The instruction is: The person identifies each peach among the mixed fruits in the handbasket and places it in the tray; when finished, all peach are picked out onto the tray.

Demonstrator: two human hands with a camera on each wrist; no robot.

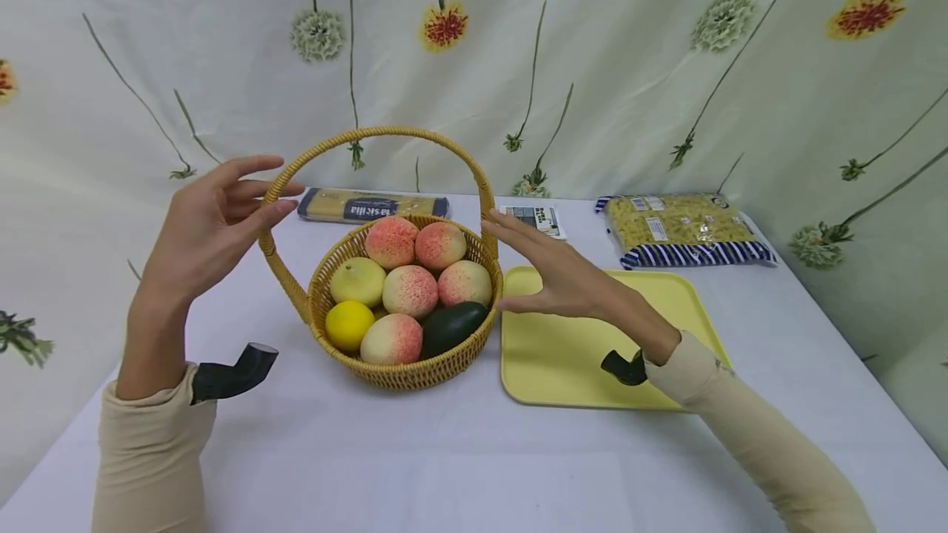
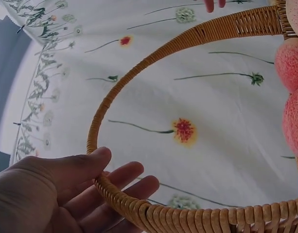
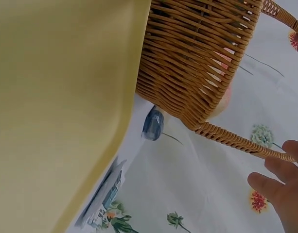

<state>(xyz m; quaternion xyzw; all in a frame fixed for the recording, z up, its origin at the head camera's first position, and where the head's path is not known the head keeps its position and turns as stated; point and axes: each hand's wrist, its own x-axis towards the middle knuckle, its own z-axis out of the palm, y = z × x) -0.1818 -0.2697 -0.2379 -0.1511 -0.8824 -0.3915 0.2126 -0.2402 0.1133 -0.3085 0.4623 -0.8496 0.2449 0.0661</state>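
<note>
A wicker basket (image 1: 415, 377) with a tall arched handle (image 1: 385, 132) stands upright on the table. Inside it lie several peaches (image 1: 410, 292), a yellow-green round fruit (image 1: 357, 280), a yellow lemon-like fruit (image 1: 350, 325) and a dark green oblong fruit or vegetable (image 1: 453, 327). My left hand (image 1: 215, 229) is at the handle's left side, its thumb in front and its loosely extended fingers passing behind. My right hand (image 1: 566, 274) is at the handle's right side, fingers straight, fingertips at the handle and thumb spread lower near the rim. Whether either hand presses the handle is unclear.
A yellow tray (image 1: 555, 368) lies right of the basket, under my right forearm. Behind are a long pasta packet (image 1: 370, 206), a small printed packet (image 1: 544, 219) and a bag of pasta (image 1: 681, 229). A flowered cloth (image 1: 622, 64) hangs at the back.
</note>
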